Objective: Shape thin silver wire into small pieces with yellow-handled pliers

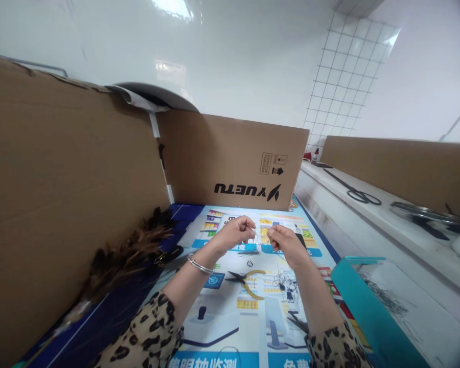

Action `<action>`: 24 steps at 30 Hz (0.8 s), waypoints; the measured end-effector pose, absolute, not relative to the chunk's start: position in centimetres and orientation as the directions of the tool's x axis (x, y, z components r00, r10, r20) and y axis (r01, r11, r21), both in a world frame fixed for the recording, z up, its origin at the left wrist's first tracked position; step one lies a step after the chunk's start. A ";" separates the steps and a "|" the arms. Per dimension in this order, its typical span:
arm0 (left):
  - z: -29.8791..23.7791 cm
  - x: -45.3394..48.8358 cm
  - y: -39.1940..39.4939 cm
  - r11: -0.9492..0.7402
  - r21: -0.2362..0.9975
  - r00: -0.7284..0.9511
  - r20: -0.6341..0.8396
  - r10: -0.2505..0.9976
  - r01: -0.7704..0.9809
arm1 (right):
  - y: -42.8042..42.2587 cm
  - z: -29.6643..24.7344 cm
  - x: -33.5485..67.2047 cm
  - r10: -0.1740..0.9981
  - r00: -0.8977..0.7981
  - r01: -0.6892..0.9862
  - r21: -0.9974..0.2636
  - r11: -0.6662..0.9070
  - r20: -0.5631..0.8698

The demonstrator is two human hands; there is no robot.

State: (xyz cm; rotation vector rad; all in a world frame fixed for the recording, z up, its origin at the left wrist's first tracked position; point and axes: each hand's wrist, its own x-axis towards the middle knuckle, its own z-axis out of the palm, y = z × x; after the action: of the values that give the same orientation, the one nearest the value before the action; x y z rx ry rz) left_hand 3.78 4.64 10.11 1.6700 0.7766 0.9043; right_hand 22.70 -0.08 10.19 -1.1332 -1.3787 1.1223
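Above the printed table cover, my left hand (238, 232) is closed in a pinch, with a thin wire (256, 236) showing at its fingertips. My right hand (285, 244) pinches close by on the right, and a fine strand of the same kind shows under its fingers. Whether one piece joins both hands I cannot tell. Below them lie a small dark ring (250, 263) and yellow-handled pliers (247, 281) with their handles spread. A tangle of thin wires with small black pieces (285, 283) rests near my right forearm. Another dark-jawed tool (298, 322) is partly covered by my right sleeve.
Cardboard panels (233, 153) stand at the back and left. Brown feathers (126, 260) lie along the left side. On the right is a teal-edged box (379, 306) with thin wires inside. A white ledge (368, 214) beyond it bears black scissors (362, 197) and a metal lid (429, 212).
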 end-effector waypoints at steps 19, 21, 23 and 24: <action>10.2 3.3 4.9 -0.145 0.976 0.492 0.207 0.846 -0.161 | -0.5 10.8 23.1 0.766 -0.033 0.771 -0.471 0.428 0.642; 10.4 3.1 4.9 -0.118 0.974 0.490 0.200 0.848 -0.194 | -0.7 11.0 22.9 0.712 -0.095 0.762 -0.409 0.502 0.695; 10.7 2.9 4.8 -0.093 0.975 0.488 0.182 0.854 -0.201 | -0.7 10.9 22.7 0.663 -0.145 0.744 -0.361 0.562 0.734; 10.8 2.8 4.7 -0.077 0.977 0.491 0.167 0.855 -0.197 | -0.7 10.8 22.6 0.644 -0.165 0.733 -0.344 0.587 0.747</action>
State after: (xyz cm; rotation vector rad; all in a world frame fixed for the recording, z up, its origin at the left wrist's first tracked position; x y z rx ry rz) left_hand 2.76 4.73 10.82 1.3777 0.6307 0.9731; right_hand 22.55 -0.72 10.83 -1.1110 -1.8734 -0.1180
